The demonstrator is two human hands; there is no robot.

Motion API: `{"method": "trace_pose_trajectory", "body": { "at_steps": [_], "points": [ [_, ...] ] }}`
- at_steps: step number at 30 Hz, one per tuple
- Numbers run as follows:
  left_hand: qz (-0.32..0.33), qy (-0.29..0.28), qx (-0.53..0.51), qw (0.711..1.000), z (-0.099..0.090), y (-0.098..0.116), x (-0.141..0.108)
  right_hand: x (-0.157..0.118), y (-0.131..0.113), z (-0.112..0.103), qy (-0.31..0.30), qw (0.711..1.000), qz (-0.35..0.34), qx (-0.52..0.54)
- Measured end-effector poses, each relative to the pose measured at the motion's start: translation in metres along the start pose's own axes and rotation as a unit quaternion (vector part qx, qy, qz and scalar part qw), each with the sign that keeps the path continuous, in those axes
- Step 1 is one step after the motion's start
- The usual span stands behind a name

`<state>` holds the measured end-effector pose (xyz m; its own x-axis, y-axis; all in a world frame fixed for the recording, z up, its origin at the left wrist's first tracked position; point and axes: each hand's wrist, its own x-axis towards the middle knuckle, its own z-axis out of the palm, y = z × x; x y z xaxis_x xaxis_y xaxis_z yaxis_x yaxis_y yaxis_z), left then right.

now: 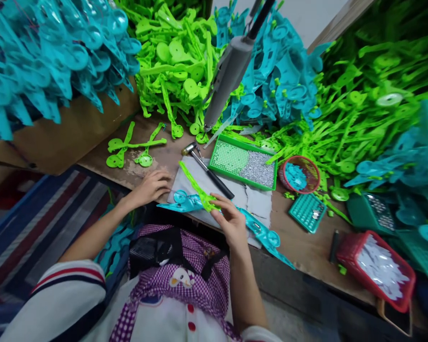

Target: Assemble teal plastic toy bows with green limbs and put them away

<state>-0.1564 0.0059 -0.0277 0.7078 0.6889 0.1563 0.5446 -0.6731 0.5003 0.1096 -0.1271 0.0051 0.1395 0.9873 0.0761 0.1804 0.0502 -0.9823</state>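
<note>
In the head view, my right hand pinches one end of a long bright-green plastic arm, which slants up and left above the work mat. Beneath it, two blue plastic pieces with round discs lie along the table's front edge: the left blue piece and the right blue piece. My left hand is beside the left blue piece, fingers stretched and slightly apart. A thin dark line runs near its fingertips; whether they touch it is unclear. A hammer with a black handle lies behind the green arm.
A grey electric screwdriver hangs over the table. The green tray holds small metal parts; a red basket holds blue pieces. Loose green arms lie at left. Heaped plastic parts line the back. A red bin stands at right.
</note>
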Motion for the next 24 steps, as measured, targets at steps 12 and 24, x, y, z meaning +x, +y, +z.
{"method": "trace_pose_trajectory", "body": {
  "at_steps": [12, 24],
  "points": [
    [0.046, 0.114, 0.001, 0.992, 0.000, 0.079, -0.068, 0.032, 0.006, 0.046, -0.112, 0.976, -0.057, -0.179],
    [-0.096, 0.181, -0.099, 0.974, 0.036, 0.056, -0.066, 0.053, -0.001, 0.045, -0.274, 0.900, -0.070, -0.333]
  ]
}}
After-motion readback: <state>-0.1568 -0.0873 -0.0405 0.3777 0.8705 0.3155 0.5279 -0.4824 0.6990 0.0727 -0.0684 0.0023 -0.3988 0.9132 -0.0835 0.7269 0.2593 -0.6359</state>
